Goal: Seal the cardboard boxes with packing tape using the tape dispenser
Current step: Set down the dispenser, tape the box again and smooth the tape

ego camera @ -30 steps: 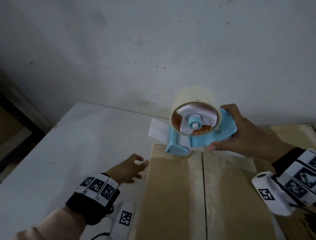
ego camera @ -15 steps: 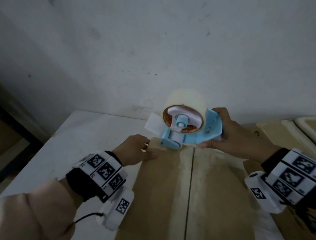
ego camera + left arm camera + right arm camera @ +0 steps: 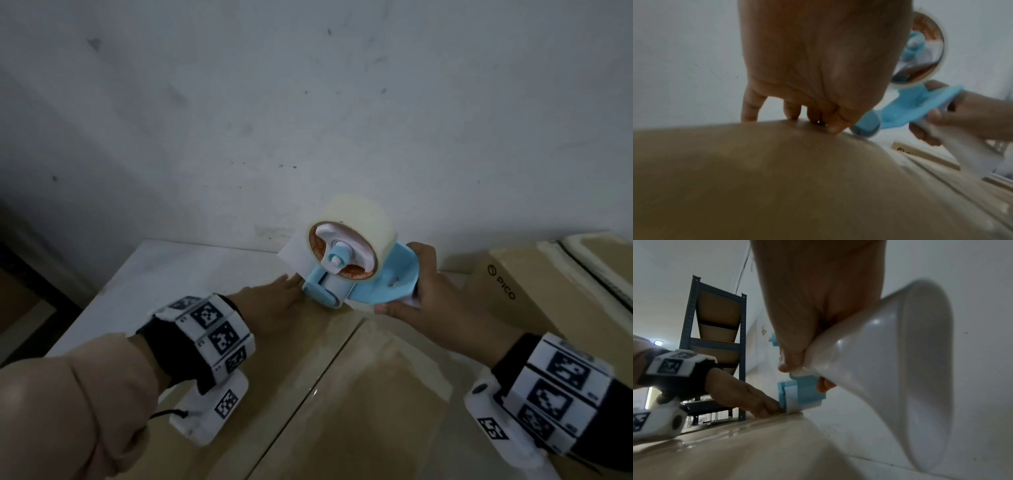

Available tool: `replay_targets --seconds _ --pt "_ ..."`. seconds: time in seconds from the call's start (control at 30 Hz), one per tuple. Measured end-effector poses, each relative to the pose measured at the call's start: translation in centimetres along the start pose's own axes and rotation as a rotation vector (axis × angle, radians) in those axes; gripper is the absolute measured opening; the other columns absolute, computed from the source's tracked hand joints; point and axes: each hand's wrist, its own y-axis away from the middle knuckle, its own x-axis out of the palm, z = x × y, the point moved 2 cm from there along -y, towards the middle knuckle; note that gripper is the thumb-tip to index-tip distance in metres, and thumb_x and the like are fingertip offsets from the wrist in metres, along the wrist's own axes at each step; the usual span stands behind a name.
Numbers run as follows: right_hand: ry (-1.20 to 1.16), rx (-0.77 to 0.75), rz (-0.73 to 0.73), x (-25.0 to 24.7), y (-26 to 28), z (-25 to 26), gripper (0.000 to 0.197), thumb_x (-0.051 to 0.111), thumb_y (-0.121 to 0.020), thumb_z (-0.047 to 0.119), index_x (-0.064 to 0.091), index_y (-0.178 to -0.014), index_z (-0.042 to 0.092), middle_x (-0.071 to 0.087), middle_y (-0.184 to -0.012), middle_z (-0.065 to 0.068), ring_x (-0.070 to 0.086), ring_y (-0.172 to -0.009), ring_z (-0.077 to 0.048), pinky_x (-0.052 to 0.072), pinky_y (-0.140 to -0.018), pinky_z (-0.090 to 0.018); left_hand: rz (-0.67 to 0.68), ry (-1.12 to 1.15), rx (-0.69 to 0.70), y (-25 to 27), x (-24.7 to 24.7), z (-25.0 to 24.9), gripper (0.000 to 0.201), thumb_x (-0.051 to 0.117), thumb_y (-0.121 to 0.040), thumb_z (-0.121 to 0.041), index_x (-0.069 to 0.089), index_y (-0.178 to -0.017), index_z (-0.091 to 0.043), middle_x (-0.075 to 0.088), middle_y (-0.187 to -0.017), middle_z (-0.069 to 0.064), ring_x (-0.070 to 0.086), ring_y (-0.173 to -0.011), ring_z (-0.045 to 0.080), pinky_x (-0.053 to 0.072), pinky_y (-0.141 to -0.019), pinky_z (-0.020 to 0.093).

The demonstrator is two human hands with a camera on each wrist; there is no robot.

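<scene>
A: Tape dispenser [image 3: 371, 284] is blue, its roller sitting on the far edge of the cardboard box [image 3: 346, 394]. Any writing?

B: Only "PICO" on the second box [image 3: 507, 291], just right of the dispenser.

A: Grips?

B: Right hand [image 3: 442, 301] is wrapped around the dispenser's handle. Left hand [image 3: 270, 308] lies flat with straight fingers, pressing the box edge beside the roller, on the white worktop [image 3: 144, 284].

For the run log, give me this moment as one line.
right hand: grips tape dispenser | roller at box far edge | left hand: fingertips on box edge
</scene>
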Motion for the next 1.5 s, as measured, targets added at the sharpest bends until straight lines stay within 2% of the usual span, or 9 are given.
replay_targets --seconds 0.1,0.53,0.63,0.77,0.9,1.03,1.2,1.33,1.5 --pt "0.0 -0.015 -0.059 0.6 0.7 -0.2 0.061 0.073 -0.074 0.027 0.023 -0.104 0.044 0.052 -0.092 0.016 0.058 -0.085 -0.003 0.051 -0.072 -0.033 0.021 0.021 -0.017 0.3 0.2 -0.4 0.053 0.019 -0.102 -0.021 -0.008 -0.146 -0.01 -0.011 -0.157 0.006 -0.003 -0.146 0.023 0.004 -0.118 0.033" --pt "0.044 -0.052 -0.053 -0.7 3.3 -0.7 0.056 0.072 -0.077 0.03 0.03 -0.113 0.036 0.058 -0.087 0.012 0.063 -0.078 -0.012 0.054 -0.067 -0.036 0.039 0.124 -0.121 0.8 0.6 -1.8 0.055 0.02 -0.102 -0.023 -0.012 -0.146 -0.015 -0.015 -0.156 -0.001 -0.002 -0.145 0.016 0.001 -0.109 0.02" --pt "-0.043 -0.042 -0.058 -3.0 6.0 -1.6 0.056 0.074 -0.074 0.035 0.05 -0.115 0.006 0.065 -0.098 -0.002 0.065 -0.089 -0.011 0.055 -0.073 -0.036 0.044 0.172 -0.119 0.5 0.5 -1.7 0.055 0.021 -0.101 -0.023 -0.011 -0.147 -0.021 -0.016 -0.156 -0.008 -0.002 -0.145 0.019 0.002 -0.114 0.028" --pt "-0.054 -0.141 -0.09 -4.5 8.3 -0.6 0.025 0.075 -0.074 0.016 0.059 -0.092 0.008 0.066 -0.084 0.006 0.064 -0.076 -0.005 0.048 -0.062 -0.015 0.037 0.102 -0.17 0.3 0.8 -1.6 0.055 0.019 -0.101 -0.027 -0.011 -0.147 -0.023 -0.018 -0.155 -0.011 -0.005 -0.145 0.02 0.003 -0.116 0.036" --pt "-0.049 -0.168 -0.087 -4.5 8.1 -0.8 0.047 0.066 -0.073 0.053 0.059 -0.1 0.015 0.065 -0.094 -0.004 0.065 -0.086 -0.012 0.055 -0.069 -0.032 -0.005 -0.236 -0.155 0.8 2.1 -3.8 0.06 0.02 -0.099 -0.04 -0.009 -0.148 -0.021 -0.019 -0.156 -0.006 -0.012 -0.144 0.017 0.009 -0.109 0.063" --pt "-0.075 -0.102 -0.067 -3.9 7.4 -3.5 0.062 0.072 -0.072 0.044 0.051 -0.115 0.004 0.063 -0.105 -0.009 0.064 -0.096 -0.016 0.053 -0.078 -0.044 -0.004 -0.206 0.03 1.1 3.8 -8.3 0.062 0.024 -0.097 -0.047 0.002 -0.149 -0.021 -0.008 -0.157 -0.004 -0.011 -0.144 0.017 0.008 -0.109 0.064" --pt "0.025 -0.104 -0.101 -3.6 7.5 -4.1 0.066 0.074 -0.074 0.039 0.045 -0.118 0.0 0.065 -0.096 -0.003 0.064 -0.084 -0.009 0.053 -0.067 -0.027 0.018 -0.096 -0.056 0.8 4.0 -8.4 0.089 0.034 -0.082 -0.071 -0.011 -0.147 -0.029 -0.014 -0.156 -0.01 -0.017 -0.143 0.01 -0.006 -0.111 0.063" --pt "0.013 -0.07 -0.098 -3.3 8.0 -4.1 0.073 0.068 -0.071 0.051 0.041 -0.121 0.006 0.064 -0.096 0.003 0.065 -0.082 -0.011 0.055 -0.069 -0.044 0.051 -0.106 -0.076 0.8 4.2 -8.4 0.113 0.046 -0.066 -0.081 -0.018 -0.145 -0.032 -0.022 -0.154 -0.011 -0.021 -0.141 0.01 -0.008 -0.109 0.065" --pt "-0.07 -0.143 -0.127 -5.9 11.3 -3.4 0.035 0.072 -0.076 0.028 0.053 -0.105 0.019 0.062 -0.085 0.005 0.062 -0.074 -0.005 0.054 -0.063 -0.031 0.067 -0.145 -0.084 0.6 4.2 -8.4 0.127 0.032 -0.048 -0.095 -0.022 -0.144 -0.03 -0.028 -0.152 -0.014 -0.023 -0.141 0.009 -0.005 -0.109 0.065"
